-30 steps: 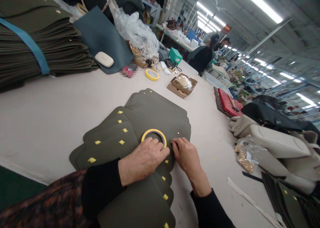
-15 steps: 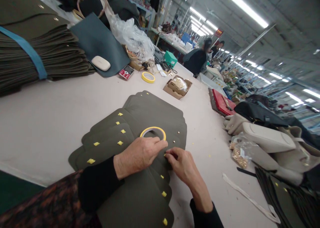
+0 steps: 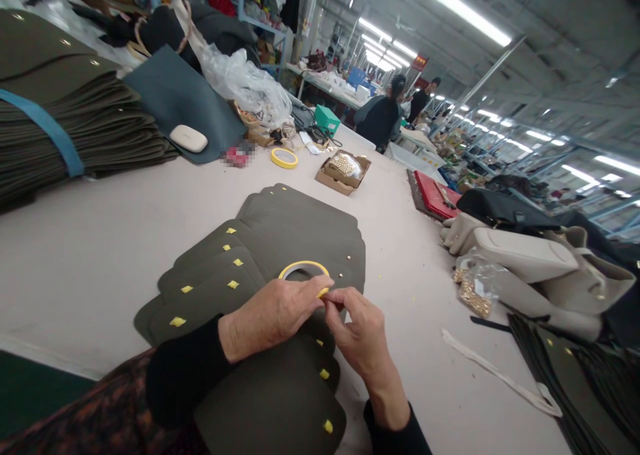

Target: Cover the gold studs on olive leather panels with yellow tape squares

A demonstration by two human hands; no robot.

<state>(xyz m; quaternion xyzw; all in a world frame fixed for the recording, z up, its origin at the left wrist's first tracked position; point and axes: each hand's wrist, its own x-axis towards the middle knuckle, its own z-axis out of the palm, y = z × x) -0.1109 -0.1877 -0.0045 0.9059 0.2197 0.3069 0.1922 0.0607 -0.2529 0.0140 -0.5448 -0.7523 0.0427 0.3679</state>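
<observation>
My left hand [image 3: 276, 313] is closed on a roll of yellow tape [image 3: 304, 266], held over a fan of olive-green panels [image 3: 303, 222]. Against the roll's near edge, the thumb and forefinger of my right hand [image 3: 357, 328] pinch at the tape where it meets my left fingertips. Several panels carry small yellow tape pieces [image 3: 233, 284] along their left and right edges. Two small metal studs [image 3: 349, 258] show on the top panel's right side. My hands and the roll hide part of the stack's middle.
Behind the panels are a cardboard box of gold hardware [image 3: 344, 168] and a second yellow tape roll [image 3: 284, 158]. A strapped stack of olive panels [image 3: 75, 122] lies at left. Cream bags [image 3: 523, 250] and a pale strap [image 3: 493, 368] lie at right. A person [image 3: 379, 118] sits further back.
My right hand has lifted from the panel edge up to the tape roll, its fingertips now meeting my left ones. The whole view has shifted slightly.
</observation>
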